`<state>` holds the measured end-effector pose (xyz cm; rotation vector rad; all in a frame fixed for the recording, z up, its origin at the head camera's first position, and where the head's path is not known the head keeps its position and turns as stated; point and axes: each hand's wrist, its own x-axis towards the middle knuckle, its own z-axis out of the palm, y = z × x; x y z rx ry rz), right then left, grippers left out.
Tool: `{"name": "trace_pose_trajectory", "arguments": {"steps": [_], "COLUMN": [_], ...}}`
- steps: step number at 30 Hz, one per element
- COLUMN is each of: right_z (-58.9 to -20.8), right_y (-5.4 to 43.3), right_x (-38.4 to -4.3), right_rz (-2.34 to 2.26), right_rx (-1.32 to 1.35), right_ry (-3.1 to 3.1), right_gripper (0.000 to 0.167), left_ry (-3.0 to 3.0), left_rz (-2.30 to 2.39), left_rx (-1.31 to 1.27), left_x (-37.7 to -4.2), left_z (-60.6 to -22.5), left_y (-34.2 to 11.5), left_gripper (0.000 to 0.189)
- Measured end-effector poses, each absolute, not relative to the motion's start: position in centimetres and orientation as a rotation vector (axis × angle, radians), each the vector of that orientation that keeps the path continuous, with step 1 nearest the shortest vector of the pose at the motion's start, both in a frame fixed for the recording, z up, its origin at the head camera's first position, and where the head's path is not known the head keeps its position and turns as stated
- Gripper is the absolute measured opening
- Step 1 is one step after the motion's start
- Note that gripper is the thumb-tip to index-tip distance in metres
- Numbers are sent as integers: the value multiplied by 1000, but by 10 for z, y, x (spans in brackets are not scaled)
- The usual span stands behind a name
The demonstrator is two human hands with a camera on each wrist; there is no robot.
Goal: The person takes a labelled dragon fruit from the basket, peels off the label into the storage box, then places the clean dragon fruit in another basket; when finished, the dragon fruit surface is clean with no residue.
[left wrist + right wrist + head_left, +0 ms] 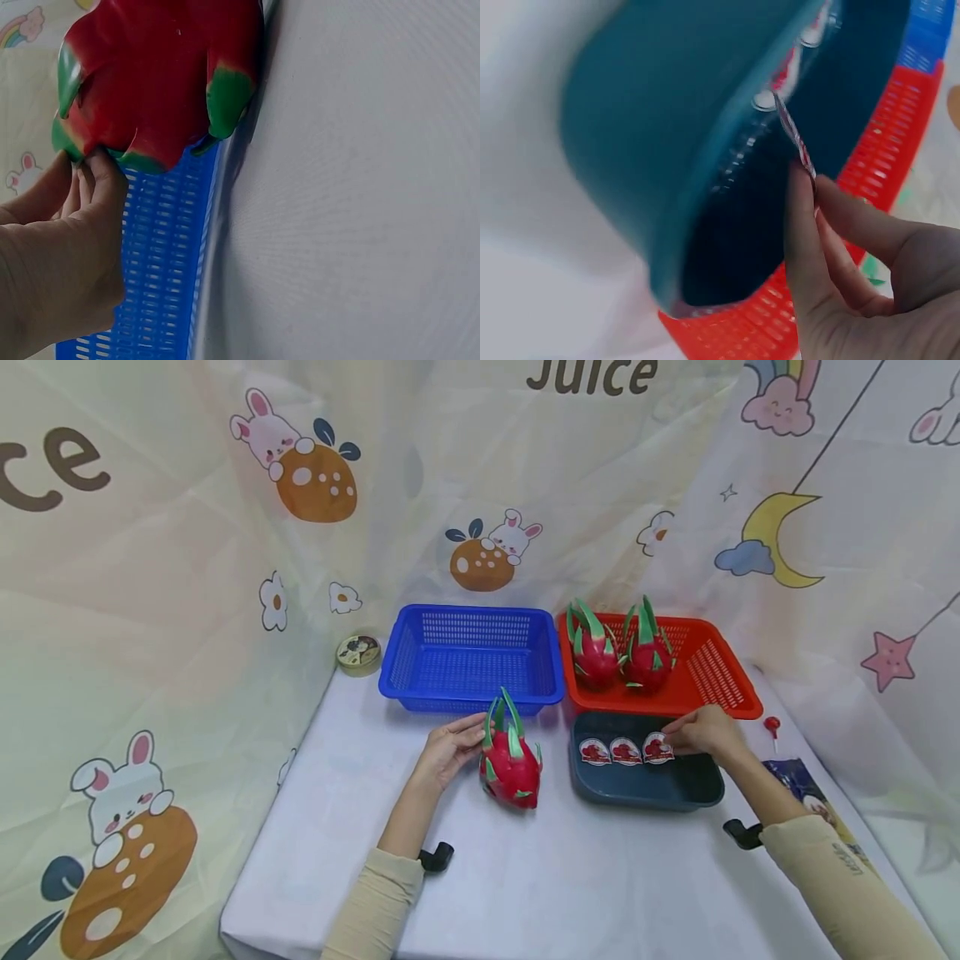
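Thumb and fingers of my left hand [450,753] pinch a green leaf tip of a red dragon fruit [512,777] in front of the blue basket; the left wrist view shows the pinch on the dragon fruit [154,75] close up. Over a dark teal tub [637,797], my right hand [703,732] pinches a red-and-white sticker [657,748] by its edge. Seen edge-on in the right wrist view, the sticker [799,142] sits between thumb and fingertips. Two similar stickers, a left one [595,752] and a middle one [626,751], are in the tub.
Behind my left hand stands a blue basket [472,683]. A red basket [716,672] beside it holds two dragon fruits [596,662]. A round tin [358,655] is at the back left. On the right lie a red lollipop [772,724] and a dark blue packet [795,777].
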<state>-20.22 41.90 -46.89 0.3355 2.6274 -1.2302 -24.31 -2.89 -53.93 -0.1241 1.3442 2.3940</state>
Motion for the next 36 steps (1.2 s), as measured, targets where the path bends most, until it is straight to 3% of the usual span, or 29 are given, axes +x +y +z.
{"name": "trace_pose_trajectory", "arguments": {"steps": [13, 26, 36], "right_z": [-498, -477, -442], "right_y": [419, 406, 341], "right_x": [-195, -190, -180], "right_rz": [-1040, -846, -1205], "right_rx": [388, 264, 123], "right_ry": [2834, 2927, 2702], "right_gripper": [31, 30, 40], "left_ry": [1334, 1343, 1349], "left_rz": [2409, 2411, 2384], "left_rx": [-101, -118, -89], "left_x": [-243, -245, -243], "left_z": [-543, -539, -540], "left_y": [-28, -30, -31], "left_gripper": [41, 42, 42]}}
